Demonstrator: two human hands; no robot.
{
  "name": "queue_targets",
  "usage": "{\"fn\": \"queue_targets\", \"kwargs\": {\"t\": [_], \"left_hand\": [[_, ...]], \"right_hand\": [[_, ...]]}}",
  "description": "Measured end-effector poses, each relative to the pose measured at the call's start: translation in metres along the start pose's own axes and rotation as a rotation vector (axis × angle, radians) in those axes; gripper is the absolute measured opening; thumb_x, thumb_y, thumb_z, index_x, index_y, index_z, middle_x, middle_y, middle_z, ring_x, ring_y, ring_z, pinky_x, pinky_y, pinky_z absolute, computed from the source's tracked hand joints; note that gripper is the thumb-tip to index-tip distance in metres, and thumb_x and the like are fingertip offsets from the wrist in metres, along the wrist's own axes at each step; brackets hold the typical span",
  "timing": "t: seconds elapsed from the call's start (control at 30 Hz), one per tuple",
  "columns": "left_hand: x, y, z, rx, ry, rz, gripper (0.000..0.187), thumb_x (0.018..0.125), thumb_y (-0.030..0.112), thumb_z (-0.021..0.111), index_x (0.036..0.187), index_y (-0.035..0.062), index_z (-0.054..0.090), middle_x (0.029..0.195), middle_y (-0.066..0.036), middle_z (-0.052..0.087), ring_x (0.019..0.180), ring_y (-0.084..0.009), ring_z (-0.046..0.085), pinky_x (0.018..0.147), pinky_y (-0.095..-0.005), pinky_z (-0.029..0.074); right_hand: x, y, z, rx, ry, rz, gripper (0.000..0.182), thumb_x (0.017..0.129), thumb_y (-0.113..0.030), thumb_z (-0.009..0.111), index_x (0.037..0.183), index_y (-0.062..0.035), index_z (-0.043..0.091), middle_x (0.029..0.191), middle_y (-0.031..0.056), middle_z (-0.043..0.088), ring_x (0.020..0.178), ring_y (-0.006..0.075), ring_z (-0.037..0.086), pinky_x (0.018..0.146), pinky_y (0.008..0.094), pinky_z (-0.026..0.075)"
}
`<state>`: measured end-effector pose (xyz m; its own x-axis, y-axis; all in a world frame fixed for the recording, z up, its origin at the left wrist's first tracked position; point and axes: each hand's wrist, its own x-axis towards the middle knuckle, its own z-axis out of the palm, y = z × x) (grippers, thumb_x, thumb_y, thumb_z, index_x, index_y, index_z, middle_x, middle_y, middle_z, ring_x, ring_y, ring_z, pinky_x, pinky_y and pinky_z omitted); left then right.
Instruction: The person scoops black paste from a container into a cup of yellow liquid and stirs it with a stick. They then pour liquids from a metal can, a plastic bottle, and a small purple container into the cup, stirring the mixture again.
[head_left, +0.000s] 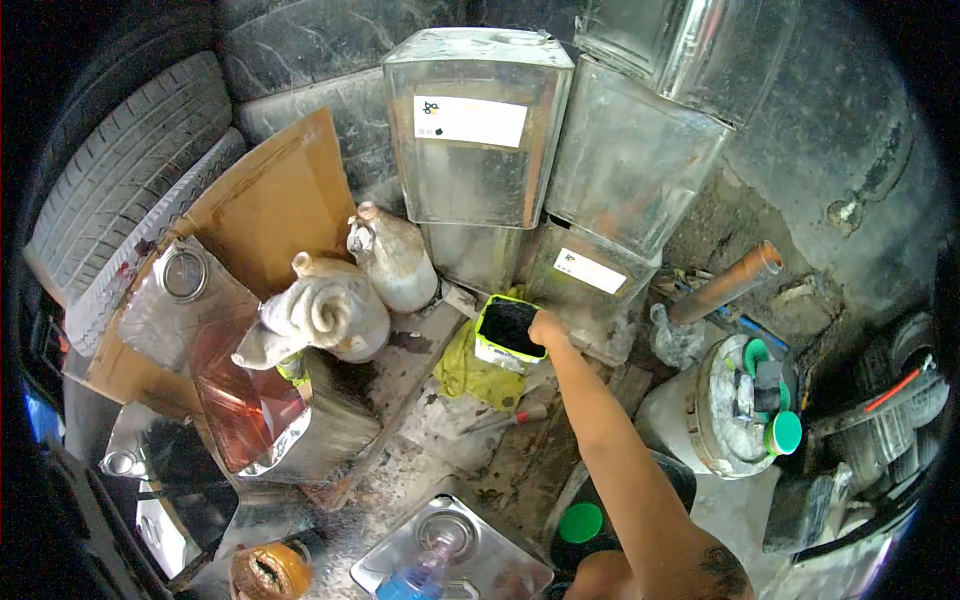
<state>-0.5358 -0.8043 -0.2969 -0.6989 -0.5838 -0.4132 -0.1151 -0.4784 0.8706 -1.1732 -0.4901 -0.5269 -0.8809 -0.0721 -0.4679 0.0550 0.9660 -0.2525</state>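
Note:
My right hand [547, 331] is closed on the right rim of a small rectangular tub [508, 353]. The tub is white with a yellow-green rim, and its inside looks black. My fingertips are partly hidden inside the tub. A crumpled yellow-green cloth [470, 372] lies against the tub's left and front sides. On the dirty floor just below is a thin tool with a red end [530, 413]. My left hand is not in view.
Large metal cans [480, 160] are stacked behind the tub. Dirty white jugs [395, 260] and a brown cardboard sheet [270, 190] stand left. A lidded drum [680, 420] with green-capped containers on it stands right. Nearest are a metal can [500, 565] with a clear bottle-shaped piece and an orange container [290, 570].

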Motion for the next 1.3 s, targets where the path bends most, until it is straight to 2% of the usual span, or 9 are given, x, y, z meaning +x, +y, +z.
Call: {"fn": "queue_targets", "kwargs": {"t": [0.33, 0.43, 0.67, 0.73, 0.8, 0.87, 1.03, 1.13, 1.3], "left_hand": [[-0.007, 0.006, -0.013, -0.014, 0.009, 0.033, 0.064, 0.094, 0.034, 0.057, 0.146, 0.0047, 0.033, 0.146, -0.011, 0.040, 0.130, -0.0266, 0.042, 0.105, -0.0436, 0.036], [-0.006, 0.008, -0.012, -0.007, 0.010, 0.028, 0.065, 0.094, 0.034, 0.057, 0.146, 0.0048, 0.032, 0.147, -0.011, 0.040, 0.130, -0.0268, 0.042, 0.105, -0.0436, 0.036], [-0.007, 0.012, -0.002, 0.062, 0.013, -0.003, 0.068, 0.093, 0.034, 0.059, 0.147, 0.0053, 0.030, 0.147, -0.012, 0.038, 0.130, -0.0275, 0.042, 0.106, -0.0438, 0.035], [-0.008, 0.014, 0.001, 0.076, 0.012, -0.012, 0.068, 0.093, 0.034, 0.059, 0.148, 0.0054, 0.029, 0.147, -0.012, 0.038, 0.130, -0.0276, 0.043, 0.106, -0.0438, 0.035], [-0.006, 0.014, 0.005, 0.097, 0.002, -0.018, 0.069, 0.093, 0.034, 0.059, 0.148, 0.0055, 0.028, 0.148, -0.012, 0.038, 0.130, -0.0278, 0.043, 0.106, -0.0439, 0.035], [-0.004, 0.017, 0.011, 0.131, -0.014, -0.018, 0.070, 0.093, 0.034, 0.059, 0.148, 0.0056, 0.028, 0.148, -0.012, 0.038, 0.130, -0.0280, 0.043, 0.106, -0.0439, 0.035], [0.020, 0.022, 0.044, 0.259, -0.120, -0.026, 0.072, 0.092, 0.034, 0.060, 0.149, 0.0060, 0.026, 0.148, -0.012, 0.037, 0.129, -0.0285, 0.043, 0.106, -0.0440, 0.035], [0.057, 0.033, 0.113, 0.375, -0.256, 0.084, 0.088, 0.077, 0.042, 0.071, 0.145, 0.0058, 0.029, 0.136, -0.015, 0.045, 0.123, -0.0301, 0.049, 0.095, -0.0446, 0.047], [0.115, 0.000, 0.196, 0.178, -0.432, -0.056, 0.081, 0.085, 0.025, 0.070, 0.146, 0.0079, 0.020, 0.118, -0.020, 0.055, 0.106, -0.0249, 0.058, 0.091, -0.0378, 0.050]], "right_hand": [[0.131, 0.025, 0.098, 0.169, -0.063, 0.226, 0.019, 0.092, -0.009, 0.052, 0.090, 0.0003, 0.068, 0.085, 0.0199, 0.066, 0.070, 0.0290, 0.063, 0.056, 0.0425, 0.051], [0.131, 0.053, 0.107, 0.103, 0.131, -0.285, 0.018, 0.084, -0.006, 0.058, 0.072, 0.0067, 0.058, 0.064, 0.0167, 0.060, 0.058, 0.0238, 0.058, 0.048, 0.0443, 0.042], [0.106, 0.047, 0.067, -0.240, 0.003, -0.239, 0.023, 0.088, -0.017, 0.058, 0.081, 0.0017, 0.070, 0.088, 0.0188, 0.069, 0.076, 0.0312, 0.065, 0.064, 0.0436, 0.053], [0.107, 0.067, 0.058, -0.701, 0.076, -0.800, 0.023, 0.087, -0.018, 0.060, 0.076, 0.0007, 0.069, 0.084, 0.0202, 0.069, 0.072, 0.0324, 0.064, 0.065, 0.0417, 0.053], [0.099, 0.073, 0.045, -0.525, 0.107, -0.808, 0.022, 0.087, -0.017, 0.061, 0.072, -0.0009, 0.068, 0.070, 0.0170, 0.067, 0.059, 0.0281, 0.062, 0.055, 0.0408, 0.050], [0.066, 0.065, 0.016, 0.638, -0.124, -0.241, 0.024, 0.086, -0.014, 0.062, 0.067, 0.0005, 0.065, 0.058, 0.0133, 0.060, 0.047, 0.0234, 0.055, 0.044, 0.0391, 0.042], [0.017, 0.078, -0.042, 0.996, -0.087, -0.316, 0.031, 0.085, -0.010, 0.063, 0.058, 0.0030, 0.058, 0.052, 0.0112, 0.054, 0.041, 0.0189, 0.049, 0.037, 0.0341, 0.032], [-0.043, 0.070, -0.091, 0.973, -0.186, -0.247, 0.022, 0.086, -0.010, 0.063, 0.069, 0.0032, 0.061, 0.057, 0.0091, 0.055, 0.041, 0.0130, 0.045, 0.036, 0.0284, 0.029], [-0.180, 0.051, -0.144, 1.335, -0.267, -0.327, 0.014, 0.091, -0.013, 0.061, 0.098, -0.0010, 0.060, 0.064, -0.0004, 0.051, 0.042, 0.0022, 0.033, 0.038, 0.0185, 0.024]]}}
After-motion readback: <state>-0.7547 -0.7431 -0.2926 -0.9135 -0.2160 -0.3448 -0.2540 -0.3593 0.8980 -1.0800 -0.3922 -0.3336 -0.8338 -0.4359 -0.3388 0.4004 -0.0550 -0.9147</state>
